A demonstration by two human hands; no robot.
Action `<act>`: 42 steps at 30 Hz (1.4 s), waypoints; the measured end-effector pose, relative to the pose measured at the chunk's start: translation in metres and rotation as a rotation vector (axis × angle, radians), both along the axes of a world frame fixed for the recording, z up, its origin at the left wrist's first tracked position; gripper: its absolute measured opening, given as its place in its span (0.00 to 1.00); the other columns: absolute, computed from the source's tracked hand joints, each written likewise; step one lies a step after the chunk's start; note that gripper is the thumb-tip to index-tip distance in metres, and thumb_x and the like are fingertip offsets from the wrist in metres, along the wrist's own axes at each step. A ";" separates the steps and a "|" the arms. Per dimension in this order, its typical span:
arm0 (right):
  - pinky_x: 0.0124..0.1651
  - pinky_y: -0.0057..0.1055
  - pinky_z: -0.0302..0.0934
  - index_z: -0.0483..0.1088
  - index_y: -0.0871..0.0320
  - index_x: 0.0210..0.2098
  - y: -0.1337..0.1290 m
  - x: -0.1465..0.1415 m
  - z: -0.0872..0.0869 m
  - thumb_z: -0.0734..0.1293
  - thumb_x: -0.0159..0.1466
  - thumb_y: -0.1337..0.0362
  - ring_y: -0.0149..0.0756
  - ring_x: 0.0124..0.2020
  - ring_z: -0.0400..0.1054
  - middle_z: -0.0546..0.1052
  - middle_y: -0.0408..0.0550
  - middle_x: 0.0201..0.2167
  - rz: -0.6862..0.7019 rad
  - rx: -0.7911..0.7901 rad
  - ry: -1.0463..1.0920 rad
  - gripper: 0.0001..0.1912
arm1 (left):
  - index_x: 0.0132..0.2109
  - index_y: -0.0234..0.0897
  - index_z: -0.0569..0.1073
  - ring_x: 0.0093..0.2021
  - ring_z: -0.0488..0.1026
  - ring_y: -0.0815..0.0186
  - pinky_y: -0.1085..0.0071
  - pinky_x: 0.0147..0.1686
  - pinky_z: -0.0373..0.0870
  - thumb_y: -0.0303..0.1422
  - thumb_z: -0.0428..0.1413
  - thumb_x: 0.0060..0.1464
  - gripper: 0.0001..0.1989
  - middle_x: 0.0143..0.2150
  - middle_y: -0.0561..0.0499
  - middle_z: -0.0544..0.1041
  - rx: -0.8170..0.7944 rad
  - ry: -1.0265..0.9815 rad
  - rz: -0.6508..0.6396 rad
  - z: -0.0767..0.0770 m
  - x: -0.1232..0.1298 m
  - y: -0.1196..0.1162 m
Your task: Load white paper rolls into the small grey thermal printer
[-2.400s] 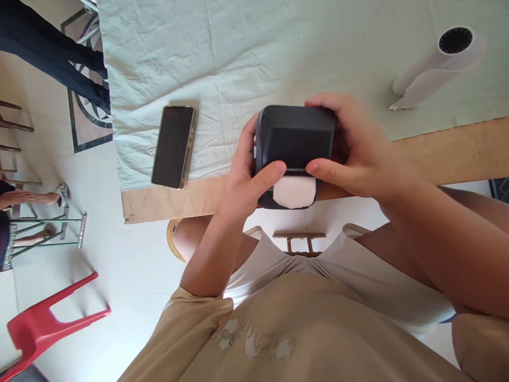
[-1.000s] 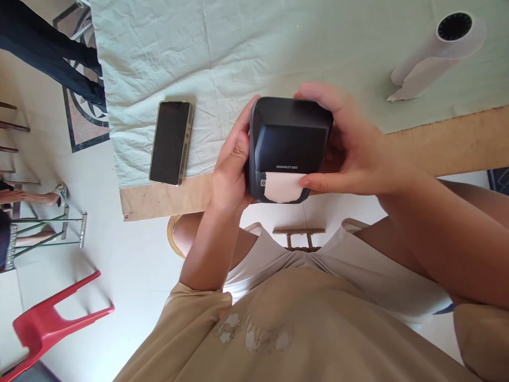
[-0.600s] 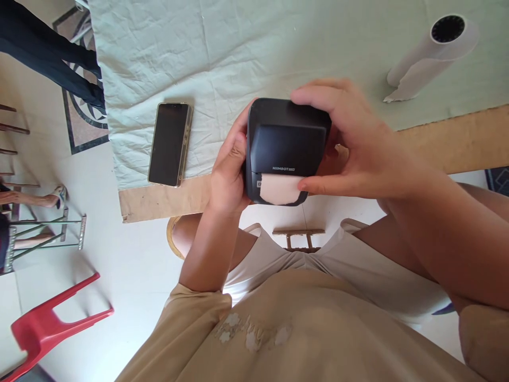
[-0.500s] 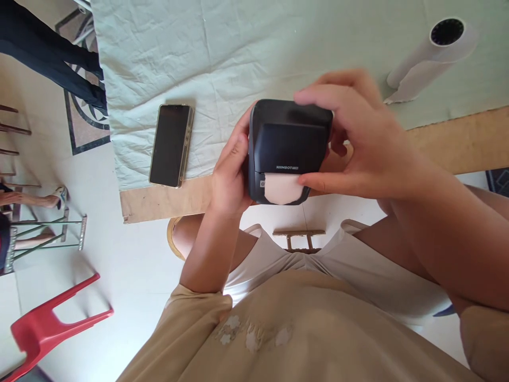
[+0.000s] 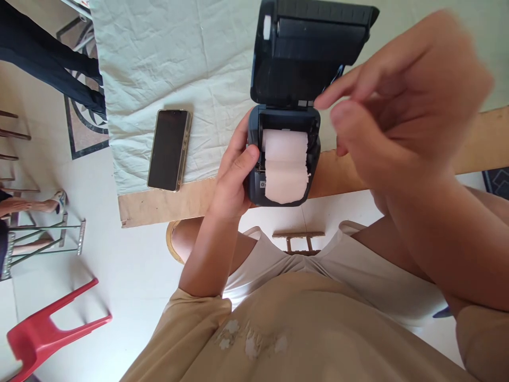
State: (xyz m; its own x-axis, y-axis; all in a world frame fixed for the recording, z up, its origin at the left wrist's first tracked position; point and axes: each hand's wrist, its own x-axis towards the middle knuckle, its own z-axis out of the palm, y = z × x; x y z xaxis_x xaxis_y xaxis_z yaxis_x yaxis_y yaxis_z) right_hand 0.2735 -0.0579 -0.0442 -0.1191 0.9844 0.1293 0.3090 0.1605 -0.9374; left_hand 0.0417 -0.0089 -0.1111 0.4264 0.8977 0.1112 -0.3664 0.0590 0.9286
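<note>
The left hand [image 5: 233,185] is closed around the side of the printer [image 5: 286,110], thumb on the front rim, fingers behind. The right hand [image 5: 417,101] is blurred, its index finger stretched toward the hinge and its thumb just apart, nothing seen between them; whether the fingertip touches the printer cannot be told. The lid [image 5: 302,74] stands raised, leaning away from the body, and inside sits a paper roll [image 5: 285,142], its ragged strip [image 5: 284,183] hanging over the front. The printer is over the near edge of the table, its front jutting past the wood [image 5: 170,201]; whether it rests there is hidden. A creased pale green cloth [image 5: 207,69] covers the surface behind that bare strip. To the left a phone [image 5: 168,150] lies dark-screened near the table's corner, with a span of cloth between it and the left hand. Lap and knees are below the edge, with a wooden rung [image 5: 298,235] showing between them. Past the table's left side, pale floor [image 5: 135,260] runs to a red chair [image 5: 43,334], a metal stool [image 5: 43,233] with someone's foot [image 5: 59,201] beside it, and dark trousers [image 5: 47,53] by a patterned floor inlay [image 5: 75,143].
</note>
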 end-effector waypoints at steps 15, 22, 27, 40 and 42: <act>0.26 0.35 0.48 0.78 0.42 0.56 0.007 0.002 0.016 0.76 0.64 0.62 0.30 0.23 0.61 0.82 0.36 0.34 0.097 0.277 -0.489 0.22 | 0.65 0.51 0.83 0.80 0.74 0.44 0.50 0.77 0.76 0.54 0.64 0.71 0.23 0.65 0.52 0.86 -0.009 0.037 0.026 0.019 0.002 -0.010; 0.33 0.33 0.69 0.81 0.43 0.50 0.026 0.041 0.017 0.76 0.72 0.46 0.35 0.43 0.77 0.82 0.41 0.50 0.023 0.176 0.260 0.13 | 0.64 0.47 0.84 0.81 0.72 0.44 0.54 0.78 0.73 0.53 0.70 0.65 0.27 0.62 0.49 0.88 -0.106 -0.037 0.078 0.019 0.004 -0.011; 0.26 0.34 0.62 0.75 0.45 0.53 0.047 0.059 -0.038 0.74 0.75 0.46 0.34 0.30 0.68 0.77 0.46 0.42 -0.167 0.087 0.290 0.14 | 0.69 0.43 0.82 0.78 0.77 0.42 0.56 0.66 0.81 0.48 0.62 0.73 0.26 0.59 0.50 0.88 -0.129 0.037 0.094 0.018 0.003 -0.010; 0.35 0.37 0.64 0.78 0.47 0.62 0.046 0.069 -0.060 0.84 0.66 0.52 0.40 0.37 0.78 0.86 0.47 0.42 -0.153 0.325 -0.585 0.28 | 0.65 0.50 0.83 0.78 0.76 0.45 0.52 0.71 0.81 0.51 0.63 0.72 0.21 0.65 0.49 0.87 -0.111 -0.045 0.023 0.017 0.003 -0.010; 0.41 0.39 0.69 0.78 0.46 0.66 0.038 0.069 -0.049 0.85 0.63 0.52 0.44 0.44 0.82 0.87 0.49 0.50 -0.191 0.391 -0.559 0.34 | 0.65 0.50 0.83 0.76 0.78 0.45 0.54 0.68 0.84 0.51 0.62 0.72 0.22 0.67 0.49 0.86 -0.120 -0.049 0.008 0.020 0.004 -0.012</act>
State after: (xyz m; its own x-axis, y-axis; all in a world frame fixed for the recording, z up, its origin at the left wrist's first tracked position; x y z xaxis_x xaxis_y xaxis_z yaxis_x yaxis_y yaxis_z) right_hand 0.3426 -0.0198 -0.0930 -0.1007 0.8886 0.4475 0.7834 0.3481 -0.5149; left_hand 0.0456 -0.0210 -0.0909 0.4154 0.9093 0.0239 -0.4124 0.1648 0.8960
